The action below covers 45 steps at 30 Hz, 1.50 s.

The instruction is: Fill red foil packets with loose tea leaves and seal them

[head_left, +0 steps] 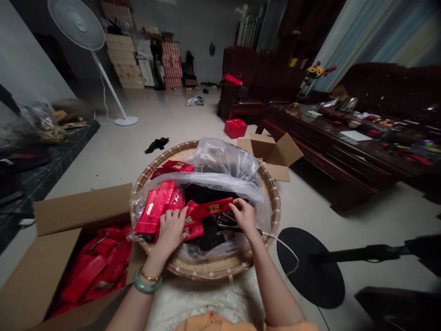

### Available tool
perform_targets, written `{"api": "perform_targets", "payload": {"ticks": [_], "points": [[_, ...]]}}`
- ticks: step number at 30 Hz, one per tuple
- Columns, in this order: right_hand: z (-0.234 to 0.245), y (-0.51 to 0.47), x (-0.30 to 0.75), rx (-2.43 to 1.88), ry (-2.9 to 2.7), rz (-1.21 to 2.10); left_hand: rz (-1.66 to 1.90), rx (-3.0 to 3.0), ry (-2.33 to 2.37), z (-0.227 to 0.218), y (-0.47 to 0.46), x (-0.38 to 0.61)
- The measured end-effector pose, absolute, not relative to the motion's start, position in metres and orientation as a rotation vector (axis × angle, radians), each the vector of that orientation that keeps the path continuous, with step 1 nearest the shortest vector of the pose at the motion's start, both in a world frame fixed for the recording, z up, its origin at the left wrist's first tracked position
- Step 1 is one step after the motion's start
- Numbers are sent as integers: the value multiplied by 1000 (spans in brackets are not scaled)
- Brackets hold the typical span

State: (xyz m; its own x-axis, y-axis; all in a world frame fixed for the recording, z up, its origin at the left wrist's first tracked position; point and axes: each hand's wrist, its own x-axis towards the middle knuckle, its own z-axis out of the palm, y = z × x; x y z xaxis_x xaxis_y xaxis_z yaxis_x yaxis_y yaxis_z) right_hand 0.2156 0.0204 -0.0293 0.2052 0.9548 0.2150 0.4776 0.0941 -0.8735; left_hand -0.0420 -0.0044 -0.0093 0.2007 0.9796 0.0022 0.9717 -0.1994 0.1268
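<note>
A flat red strip with gold print (214,209) stretches between my hands above a round woven basket (275,202). My right hand (244,216) pinches its right end between thumb and fingers. At the other end, my left hand (172,228) has its fingers curled over the strip, with more red pieces beneath. To the left, a stack of red strips (160,202) lies on clear plastic (223,158) that lines the basket. Black material (203,241) fills the middle. A slim black tool (234,228) with a white cord lies under my right hand, partly hidden.
An open carton (82,202) at left holds red pieces (99,262). Behind the basket stand another open carton (275,151) and a red box (235,128). A black round base (310,266) is on the right. A dark wooden table (330,147) and a white fan (126,120) stand farther off.
</note>
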Motion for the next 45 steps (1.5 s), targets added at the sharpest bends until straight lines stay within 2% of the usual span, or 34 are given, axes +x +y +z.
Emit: {"api": "perform_targets", "payload": {"ticks": [3, 10, 15, 18, 20, 23, 28, 34, 45], "points": [[-31, 18, 220, -1556, -1395, 612, 201, 2306, 1936, -18, -4, -42], [-35, 14, 217, -1487, -1261, 764, 794, 1963, 2327, -15, 32, -77], [-37, 11, 204, -1400, -1235, 908, 774, 2011, 2516, 4, 44, -74], [-36, 8, 195, -1395, -1259, 950, 963, 2152, 2293, 3, 40, -61], [-35, 7, 189, -1402, -1268, 958, 1109, 2250, 1907, -4, 35, -51], [-33, 6, 182, -1386, -1265, 984, 1095, 2211, 1414, -21, 28, -37], [-34, 4, 173, -1289, -1261, 1079, 1054, 1935, 1381, -39, 26, -30], [-30, 9, 176, -1147, -1130, 1412, 1095, 1840, 1298, -35, 24, -26], [-29, 9, 190, -1179, -1401, 1448, 971, 1801, 1223, -33, 25, -20]]}}
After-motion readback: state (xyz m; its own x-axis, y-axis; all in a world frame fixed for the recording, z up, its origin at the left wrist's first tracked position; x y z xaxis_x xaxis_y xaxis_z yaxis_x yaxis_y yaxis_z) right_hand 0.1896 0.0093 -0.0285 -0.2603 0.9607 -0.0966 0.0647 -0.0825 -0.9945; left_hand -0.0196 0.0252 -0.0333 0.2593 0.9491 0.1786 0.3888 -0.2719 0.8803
